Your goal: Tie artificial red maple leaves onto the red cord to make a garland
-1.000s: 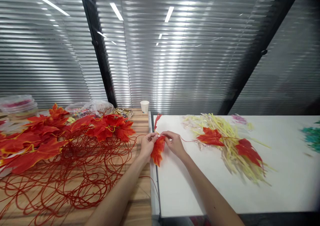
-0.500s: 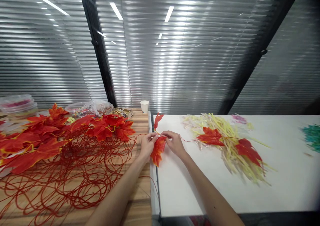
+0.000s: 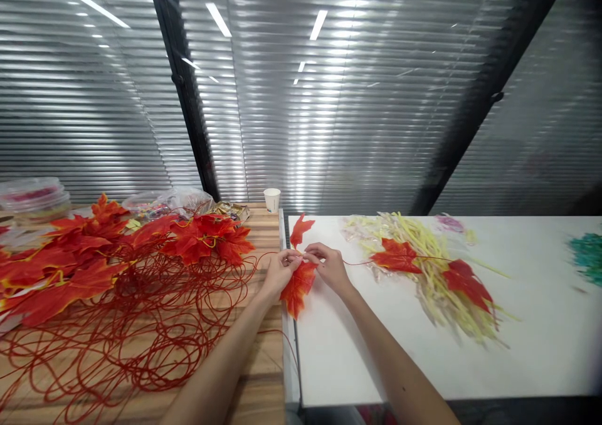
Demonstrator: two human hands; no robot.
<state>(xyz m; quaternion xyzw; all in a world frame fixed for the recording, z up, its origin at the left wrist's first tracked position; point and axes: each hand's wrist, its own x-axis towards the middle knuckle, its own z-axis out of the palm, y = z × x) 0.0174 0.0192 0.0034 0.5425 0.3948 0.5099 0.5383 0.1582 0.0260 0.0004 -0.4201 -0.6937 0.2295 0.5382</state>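
My left hand pinches a red artificial maple leaf near its stem, over the seam between the two tables. One part of the leaf hangs below my fingers; another red leaf piece sticks up above them. My right hand is closed at the fingertips right beside it, on the thin red cord. The cord runs on to the right, through two more maple leaves, one orange-red and one darker red. The exact point where cord and stem meet is hidden by my fingertips.
A large tangle of red cord covers the wooden table on the left, with piled maple leaves behind. Plastic tubs and a paper cup stand farther back. Yellow strips and teal bits lie on the white table.
The leaf between my hands has turned slightly, so its upper and lower parts show wider. My right fingers have shifted a little up and right.
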